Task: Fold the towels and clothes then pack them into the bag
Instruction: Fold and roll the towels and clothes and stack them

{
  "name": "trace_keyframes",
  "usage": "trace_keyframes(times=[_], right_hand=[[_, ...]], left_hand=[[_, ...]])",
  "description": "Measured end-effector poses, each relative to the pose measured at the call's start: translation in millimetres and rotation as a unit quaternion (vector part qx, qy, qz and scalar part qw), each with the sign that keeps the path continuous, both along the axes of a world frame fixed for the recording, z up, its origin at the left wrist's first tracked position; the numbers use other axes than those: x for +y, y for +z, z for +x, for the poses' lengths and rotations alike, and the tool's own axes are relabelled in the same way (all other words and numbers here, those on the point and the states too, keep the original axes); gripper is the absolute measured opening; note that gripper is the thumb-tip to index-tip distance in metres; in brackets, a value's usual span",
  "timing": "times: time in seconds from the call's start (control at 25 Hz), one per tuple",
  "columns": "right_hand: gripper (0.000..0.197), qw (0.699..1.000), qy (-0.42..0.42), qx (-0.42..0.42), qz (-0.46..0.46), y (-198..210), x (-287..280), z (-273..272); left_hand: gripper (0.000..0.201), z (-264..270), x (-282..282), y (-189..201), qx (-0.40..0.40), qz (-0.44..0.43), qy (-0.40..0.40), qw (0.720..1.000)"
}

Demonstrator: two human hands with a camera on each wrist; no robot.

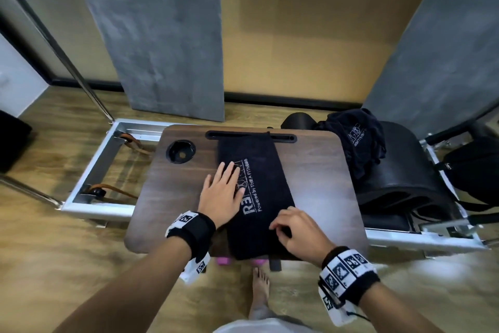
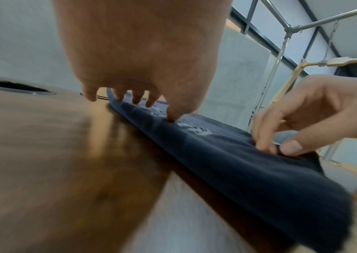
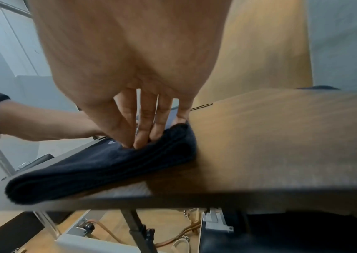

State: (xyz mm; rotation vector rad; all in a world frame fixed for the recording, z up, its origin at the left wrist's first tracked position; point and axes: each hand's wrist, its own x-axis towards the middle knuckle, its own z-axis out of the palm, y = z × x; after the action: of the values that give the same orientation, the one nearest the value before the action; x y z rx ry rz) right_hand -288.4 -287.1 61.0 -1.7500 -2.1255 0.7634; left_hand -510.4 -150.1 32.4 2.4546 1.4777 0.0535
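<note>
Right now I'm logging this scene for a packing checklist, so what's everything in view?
Towel: one, black with white lettering, folded into a long strip down the middle of the tray table.
Tray table: one, dark wood, with a round cup recess at its far left and a slot along its far edge.
Clothes: one black heap, on the black padded barrel to the right.
Bag: one, black, far right, partly cut off.
Metal frame: one, silver, on the wooden floor.
Bare foot: one, below the table.
Hands: left hand flat on the towel; right hand pinching its near right edge.
</note>
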Motion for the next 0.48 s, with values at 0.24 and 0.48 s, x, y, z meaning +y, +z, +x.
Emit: trace_keyframes(times=[0.24,0.48], right_hand=[[0.034,0.997,-0.043,0.014,0.056,-17,-32,-25],[0.064,0.997,-0.056,-0.024,0.045,-24,-51,-37]], left_hand=[[0.069,-39,-87,-15,-0.086,0.047,-0.139,0.986],[0.044,-69,-115,-18,-0.136,0.04,-0.175,0.974]])
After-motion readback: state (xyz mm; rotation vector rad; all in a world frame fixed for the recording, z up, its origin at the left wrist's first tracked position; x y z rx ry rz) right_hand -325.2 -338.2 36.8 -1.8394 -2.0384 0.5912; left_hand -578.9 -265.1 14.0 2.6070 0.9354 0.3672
